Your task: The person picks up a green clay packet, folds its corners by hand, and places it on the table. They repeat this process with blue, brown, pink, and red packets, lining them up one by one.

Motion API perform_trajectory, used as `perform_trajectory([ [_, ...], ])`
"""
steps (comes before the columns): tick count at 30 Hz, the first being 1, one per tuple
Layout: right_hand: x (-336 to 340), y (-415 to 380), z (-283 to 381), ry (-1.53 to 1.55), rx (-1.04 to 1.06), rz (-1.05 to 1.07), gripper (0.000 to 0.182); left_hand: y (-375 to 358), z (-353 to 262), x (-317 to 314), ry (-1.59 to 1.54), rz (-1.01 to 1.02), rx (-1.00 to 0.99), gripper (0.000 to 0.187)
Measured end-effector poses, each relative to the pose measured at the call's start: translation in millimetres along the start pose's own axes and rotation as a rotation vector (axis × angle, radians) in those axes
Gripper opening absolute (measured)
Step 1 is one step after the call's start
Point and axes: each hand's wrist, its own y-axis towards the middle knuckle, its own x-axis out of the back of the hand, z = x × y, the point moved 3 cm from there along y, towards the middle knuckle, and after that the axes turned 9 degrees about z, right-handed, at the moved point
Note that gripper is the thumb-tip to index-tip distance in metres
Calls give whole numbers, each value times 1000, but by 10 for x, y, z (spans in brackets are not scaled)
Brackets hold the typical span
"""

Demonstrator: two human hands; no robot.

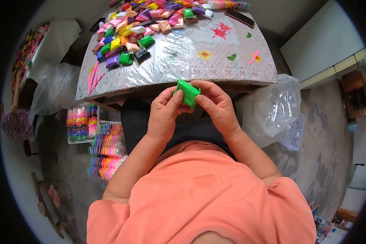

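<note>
A small green packet [188, 94] is held up between both hands, just in front of the table's near edge. My left hand [166, 106] pinches its left side, thumb on the front face. On its right edge my right hand [215, 103] closes with thumb and fingertips. Beyond them, many small wrapped packets in mixed colours [133, 30] are heaped on the back left of the table [183, 73], which has a lace-patterned cover. Pink strips [94, 79] lie at the table's left front.
A dark phone [239, 18] and another pink strip [254, 57] lie on the table's right side. Clear plastic bags hang or stand at left [55, 87] and right [272, 107]. Packs of coloured packets [110, 140] are below left; a pale basket [293, 133] is at right.
</note>
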Motion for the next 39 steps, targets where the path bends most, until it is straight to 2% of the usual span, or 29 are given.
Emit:
perform_trajectory([
  [6,39,-60,27,28,-5,-13,19,-31,-26,-38,-42,57,42,29],
  [10,97,-73,-21,-69,36,-59,12,-36,19,10,-37,-8,22,28],
  [15,102,-76,-61,-92,1,-99,10,-61,49,68,-41,-53,3,19],
  [18,115,-83,-92,-53,-18,-105,11,-69,78,100,-45,-76,-1,20],
  [21,182,-103,-173,7,-37,-85,13,-107,12,75,107,-78,-65,14],
  [24,217,-119,-207,26,-87,-26,17,-148,-96,37,412,-49,-208,12],
  [28,1,-158,-99,54,-118,26,28,-187,-152,16,824,43,-296,20],
  [31,-6,-180,-145,-20,-119,53,36,-188,-154,-105,741,93,-360,25],
  [32,-6,-182,-161,-51,-112,53,36,-193,-125,-64,664,131,-267,34],
  [36,-43,-195,-161,25,-91,-23,31,-153,-14,-37,351,162,-211,43],
  [39,3,-179,-195,-424,113,42,28,-179,88,-56,147,186,-71,46],
])
